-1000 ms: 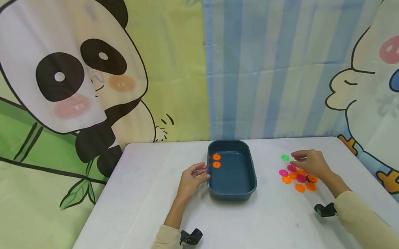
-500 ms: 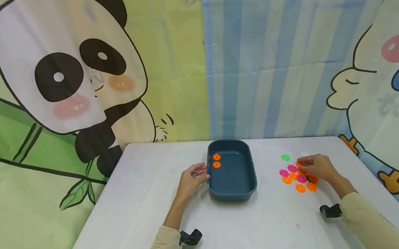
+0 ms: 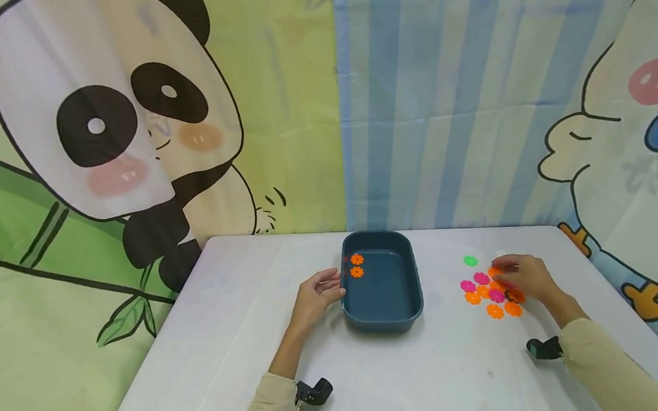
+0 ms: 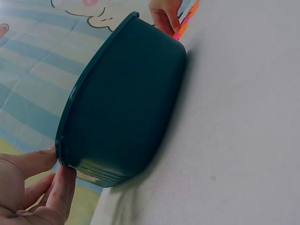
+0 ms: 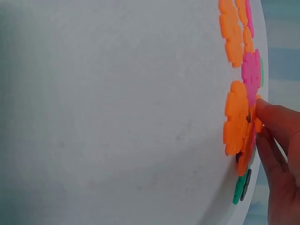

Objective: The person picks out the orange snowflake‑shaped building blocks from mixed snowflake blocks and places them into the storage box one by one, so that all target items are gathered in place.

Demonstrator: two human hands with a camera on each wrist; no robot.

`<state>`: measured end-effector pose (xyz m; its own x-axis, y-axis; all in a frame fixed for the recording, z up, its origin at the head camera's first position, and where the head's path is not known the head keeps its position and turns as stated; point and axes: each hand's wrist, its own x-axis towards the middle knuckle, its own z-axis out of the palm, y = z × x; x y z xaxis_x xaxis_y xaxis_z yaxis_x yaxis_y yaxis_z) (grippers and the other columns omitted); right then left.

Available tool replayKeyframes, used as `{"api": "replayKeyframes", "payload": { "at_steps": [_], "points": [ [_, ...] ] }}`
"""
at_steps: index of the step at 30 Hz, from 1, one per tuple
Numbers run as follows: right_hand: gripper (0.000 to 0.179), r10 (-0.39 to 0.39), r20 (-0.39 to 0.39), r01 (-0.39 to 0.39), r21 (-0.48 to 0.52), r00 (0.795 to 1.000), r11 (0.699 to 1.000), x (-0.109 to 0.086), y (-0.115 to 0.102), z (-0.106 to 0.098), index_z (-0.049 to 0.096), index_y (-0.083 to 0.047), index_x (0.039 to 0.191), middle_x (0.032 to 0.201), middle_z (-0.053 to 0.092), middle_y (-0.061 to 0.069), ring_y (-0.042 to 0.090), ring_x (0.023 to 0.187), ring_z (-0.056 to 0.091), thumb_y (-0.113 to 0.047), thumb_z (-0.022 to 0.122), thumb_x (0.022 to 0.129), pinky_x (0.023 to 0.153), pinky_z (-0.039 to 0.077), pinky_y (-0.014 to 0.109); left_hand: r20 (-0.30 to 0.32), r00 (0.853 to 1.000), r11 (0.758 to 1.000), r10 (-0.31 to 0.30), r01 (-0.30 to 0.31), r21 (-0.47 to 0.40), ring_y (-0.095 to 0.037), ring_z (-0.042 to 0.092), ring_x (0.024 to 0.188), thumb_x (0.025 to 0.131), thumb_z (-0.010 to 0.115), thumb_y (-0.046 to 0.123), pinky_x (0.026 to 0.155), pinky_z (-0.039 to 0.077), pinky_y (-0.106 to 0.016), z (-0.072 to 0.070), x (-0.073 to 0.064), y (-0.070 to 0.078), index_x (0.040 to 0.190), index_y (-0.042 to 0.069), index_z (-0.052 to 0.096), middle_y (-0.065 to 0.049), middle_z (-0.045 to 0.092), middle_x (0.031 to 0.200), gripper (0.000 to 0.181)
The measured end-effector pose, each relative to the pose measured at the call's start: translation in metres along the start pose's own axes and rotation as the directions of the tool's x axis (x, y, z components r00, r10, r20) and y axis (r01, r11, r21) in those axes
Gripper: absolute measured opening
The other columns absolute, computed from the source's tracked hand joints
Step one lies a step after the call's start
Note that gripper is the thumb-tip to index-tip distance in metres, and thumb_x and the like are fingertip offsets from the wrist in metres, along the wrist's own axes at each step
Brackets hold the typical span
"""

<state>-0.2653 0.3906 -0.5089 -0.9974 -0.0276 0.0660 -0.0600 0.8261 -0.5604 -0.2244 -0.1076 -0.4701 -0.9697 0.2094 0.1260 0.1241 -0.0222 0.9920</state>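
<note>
My left hand (image 3: 315,298) is at the left side of a dark blue-green plastic bin (image 3: 385,321), thumb and fingers gripping its rim in the left wrist view. Inside the bin, two orange flower-shaped discs (image 3: 358,272) lie near its left wall. My right hand (image 3: 526,276) reaches into a loose pile of flower-shaped plastic discs (image 3: 483,291), orange, pink and green. In the right wrist view, its thumb and fingers close around the edge of an orange disc (image 5: 259,123), partly hidden by the fingertips.
A green disc (image 3: 471,261) lies at the pile's far side. Closer to me is an orange disc (image 3: 495,311). The white table (image 3: 432,379) meets a printed cloth backdrop (image 3: 442,91) at its far edge. A black wrist camera (image 3: 544,348) sits on the right forearm.
My right hand has moved slightly right and down onto the pile, then stayed there. The left hand and the bin have held still.
</note>
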Motion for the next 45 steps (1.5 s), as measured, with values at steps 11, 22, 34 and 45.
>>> {"api": "replayKeyframes", "payload": {
  "at_steps": [11, 22, 34, 45],
  "points": [
    [0.040, -0.046, -0.026, 0.045, -0.039, 0.999, 0.998, -0.007, -0.015, 0.002, 0.065, 0.004, 0.121, 0.118, 0.062, 0.027, 0.040, 0.097, 0.063, -0.011, 0.076, 0.085, 0.077, 0.060, 0.043, 0.005, 1.000, 1.000, -0.023, 0.023, -0.002, -0.044, 0.051, 0.124, 0.085, 0.071, -0.004, 0.091, 0.053, -0.024, -0.002, 0.006, -0.013, 0.136, -0.013, 0.045, -0.032, 0.053, 0.132, 0.058],
    [0.040, -0.099, 0.043, 0.104, -0.109, 0.994, 0.989, -0.003, -0.020, -0.002, 0.064, 0.002, 0.124, 0.119, 0.061, 0.027, 0.041, 0.103, 0.058, -0.007, 0.072, 0.086, 0.084, 0.057, 0.051, -0.033, 0.999, 0.999, 0.010, -0.009, 0.036, -0.032, 0.060, 0.116, 0.082, 0.077, 0.003, 0.089, 0.055, -0.025, -0.002, 0.013, -0.029, 0.132, -0.005, 0.055, -0.020, 0.062, 0.125, 0.054],
    [0.041, -0.123, -0.053, 0.121, -0.036, 0.991, 0.992, 0.002, -0.039, -0.004, 0.067, 0.004, 0.120, 0.113, 0.066, 0.025, 0.041, 0.102, 0.062, -0.011, 0.077, 0.084, 0.079, 0.059, 0.044, -0.034, 0.999, 0.999, 0.004, -0.003, 0.035, -0.035, 0.059, 0.117, 0.083, 0.074, 0.000, 0.089, 0.055, -0.026, -0.003, 0.012, -0.026, 0.132, -0.007, 0.054, -0.024, 0.060, 0.126, 0.053],
    [0.037, -0.217, -0.135, 0.235, 0.142, 0.967, 0.962, 0.015, -0.114, 0.010, 0.069, 0.000, 0.118, 0.112, 0.069, 0.018, 0.036, 0.101, 0.067, -0.013, 0.077, 0.085, 0.077, 0.060, 0.037, 0.026, 1.000, 1.000, -0.004, 0.003, 0.031, -0.045, 0.052, 0.121, 0.085, 0.069, -0.005, 0.090, 0.054, -0.024, -0.002, 0.001, 0.003, 0.134, -0.015, 0.047, -0.034, 0.052, 0.131, 0.054]
  ]
}}
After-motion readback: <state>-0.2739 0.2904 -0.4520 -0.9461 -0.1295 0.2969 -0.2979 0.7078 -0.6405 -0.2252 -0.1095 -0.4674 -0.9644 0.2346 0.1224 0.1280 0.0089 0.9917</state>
